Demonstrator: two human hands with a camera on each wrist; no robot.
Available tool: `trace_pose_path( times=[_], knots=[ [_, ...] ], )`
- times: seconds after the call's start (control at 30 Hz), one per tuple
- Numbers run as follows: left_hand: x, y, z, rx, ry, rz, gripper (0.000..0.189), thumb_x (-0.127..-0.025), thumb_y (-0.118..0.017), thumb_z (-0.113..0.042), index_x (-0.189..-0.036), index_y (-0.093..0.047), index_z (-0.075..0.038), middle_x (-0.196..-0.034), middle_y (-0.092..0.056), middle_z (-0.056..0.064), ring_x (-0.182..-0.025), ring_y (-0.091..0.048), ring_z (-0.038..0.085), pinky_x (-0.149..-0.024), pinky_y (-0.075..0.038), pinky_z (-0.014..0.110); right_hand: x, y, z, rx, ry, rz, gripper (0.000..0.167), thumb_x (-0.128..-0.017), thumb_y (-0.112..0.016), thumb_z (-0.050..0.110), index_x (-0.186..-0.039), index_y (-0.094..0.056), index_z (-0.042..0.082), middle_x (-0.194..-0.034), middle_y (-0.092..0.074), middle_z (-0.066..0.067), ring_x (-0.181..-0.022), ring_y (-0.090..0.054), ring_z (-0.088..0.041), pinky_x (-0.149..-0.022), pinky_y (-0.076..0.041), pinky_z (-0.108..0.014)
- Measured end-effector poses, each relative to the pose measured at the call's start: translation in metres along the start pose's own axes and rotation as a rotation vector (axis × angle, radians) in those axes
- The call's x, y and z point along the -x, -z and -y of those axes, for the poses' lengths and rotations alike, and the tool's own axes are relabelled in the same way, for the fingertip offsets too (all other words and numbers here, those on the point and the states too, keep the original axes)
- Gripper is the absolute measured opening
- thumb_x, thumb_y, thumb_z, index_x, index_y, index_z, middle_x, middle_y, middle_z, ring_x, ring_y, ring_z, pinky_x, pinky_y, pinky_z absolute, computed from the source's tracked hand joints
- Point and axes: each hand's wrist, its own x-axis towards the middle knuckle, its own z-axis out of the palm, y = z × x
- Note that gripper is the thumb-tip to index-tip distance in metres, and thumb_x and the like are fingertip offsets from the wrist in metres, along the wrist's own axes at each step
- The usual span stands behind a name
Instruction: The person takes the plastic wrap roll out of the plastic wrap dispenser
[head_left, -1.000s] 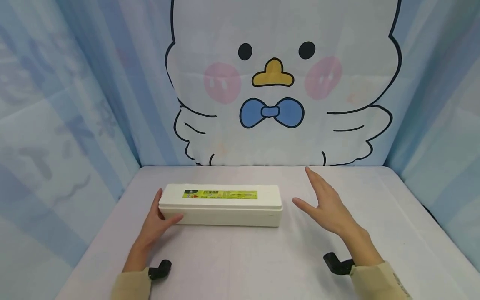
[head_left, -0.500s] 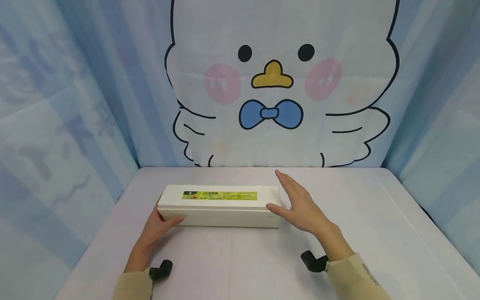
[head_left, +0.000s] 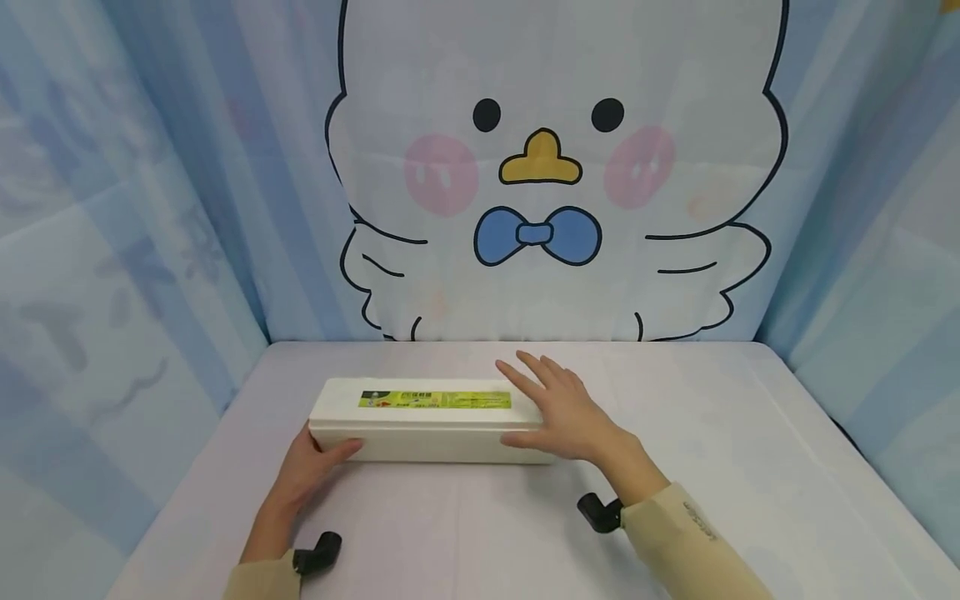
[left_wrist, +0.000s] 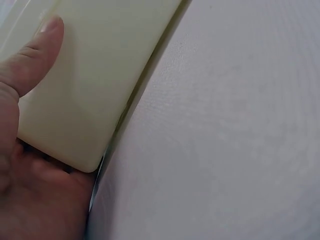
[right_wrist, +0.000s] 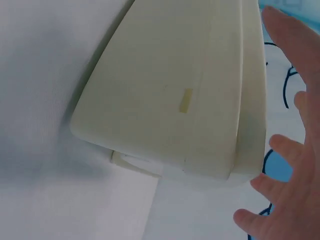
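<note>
A long white lidded box (head_left: 420, 446) with a yellow-green printed label (head_left: 435, 400) on its lid lies lengthwise on the table. My left hand (head_left: 311, 467) grips its left end, the thumb along the front face and the other fingers around the end, partly hidden. In the left wrist view, the thumb lies against the box's side (left_wrist: 100, 85). Over the box's right end is my right hand (head_left: 562, 417), its fingers spread. Seen from the right wrist, these fingers stand beside the lid edge (right_wrist: 252, 115); whether any touches the box I cannot tell.
A white cloth covers the table (head_left: 450, 533). Behind it hangs a curtain (head_left: 540, 292) with a cartoon bird, and blue-white curtains (head_left: 112, 292) close off both sides. Each wrist carries a small black camera mount (head_left: 318, 552).
My right hand has moved left from beside the box to over its right end, its fingers spreading. The left hand has kept its grip on the left end.
</note>
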Motion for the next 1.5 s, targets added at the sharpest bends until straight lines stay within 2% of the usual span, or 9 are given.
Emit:
trace_pose_path(
  times=[0.13,0.23,0.43,0.57,0.73,1.07,1.5],
  knots=[
    [0.002,0.0,0.004,0.0,-0.016,-0.003,0.091,-0.089,-0.08,-0.03,-0.156,-0.025,0.0,-0.152,-0.04,0.025,-0.137,-0.041,0.037,-0.112,-0.033,0.052,-0.008,-0.006,0.002,0.087,0.031,0.088,0.091,-0.083,-0.074,0.06,-0.159,-0.033,0.032,-0.166,-0.021,-0.007,-0.149,-0.018,-0.044,-0.113,-0.016,-0.069],
    [0.003,0.001,0.003,-0.012,-0.029,0.002,0.091,-0.089,-0.08,-0.032,-0.156,-0.026,0.0,-0.152,-0.041,0.024,-0.137,-0.042,0.037,-0.111,-0.034,0.052,-0.012,-0.01,0.002,0.153,0.043,0.14,0.088,-0.083,-0.071,0.064,-0.158,-0.035,0.035,-0.166,-0.022,-0.005,-0.149,-0.021,-0.042,-0.113,-0.017,-0.069],
    [0.001,0.004,-0.001,-0.071,-0.038,0.004,0.092,-0.09,-0.078,-0.037,-0.157,-0.027,0.0,-0.153,-0.039,0.025,-0.14,-0.039,0.039,-0.113,-0.032,0.055,-0.016,-0.013,-0.002,0.234,0.081,0.172,0.082,-0.087,-0.066,0.066,-0.158,-0.034,0.039,-0.164,-0.027,-0.005,-0.145,-0.03,-0.038,-0.113,-0.02,-0.067],
    [-0.002,0.006,-0.001,-0.095,-0.045,0.008,0.091,-0.091,-0.077,-0.037,-0.157,-0.026,-0.001,-0.154,-0.039,0.025,-0.141,-0.038,0.039,-0.114,-0.031,0.055,-0.018,-0.014,-0.005,0.24,0.093,0.18,0.08,-0.089,-0.064,0.065,-0.158,-0.033,0.039,-0.163,-0.03,-0.007,-0.143,-0.033,-0.038,-0.112,-0.024,-0.065],
    [-0.005,0.006,0.001,-0.079,-0.054,0.015,0.091,-0.09,-0.078,-0.037,-0.156,-0.027,-0.001,-0.154,-0.039,0.025,-0.14,-0.038,0.039,-0.113,-0.032,0.054,-0.019,-0.014,-0.007,0.234,0.101,0.188,0.079,-0.09,-0.064,0.063,-0.159,-0.032,0.039,-0.163,-0.029,-0.007,-0.144,-0.032,-0.039,-0.111,-0.028,-0.062],
    [-0.004,0.007,0.003,-0.081,-0.052,-0.004,0.089,-0.091,-0.077,-0.036,-0.156,-0.028,-0.001,-0.153,-0.04,0.024,-0.14,-0.038,0.039,-0.114,-0.03,0.055,-0.024,-0.016,-0.007,0.205,0.12,0.191,0.076,-0.092,-0.065,0.059,-0.158,-0.034,0.038,-0.162,-0.031,-0.008,-0.141,-0.035,-0.039,-0.108,-0.033,-0.061],
    [-0.004,0.006,0.005,-0.085,-0.057,-0.007,0.089,-0.09,-0.078,-0.038,-0.155,-0.03,0.0,-0.152,-0.042,0.025,-0.139,-0.04,0.039,-0.113,-0.032,0.055,-0.025,-0.015,-0.012,0.167,0.145,0.141,0.073,-0.091,-0.068,0.057,-0.155,-0.04,0.038,-0.156,-0.04,-0.005,-0.135,-0.038,-0.035,-0.103,-0.034,-0.058]
  ],
)
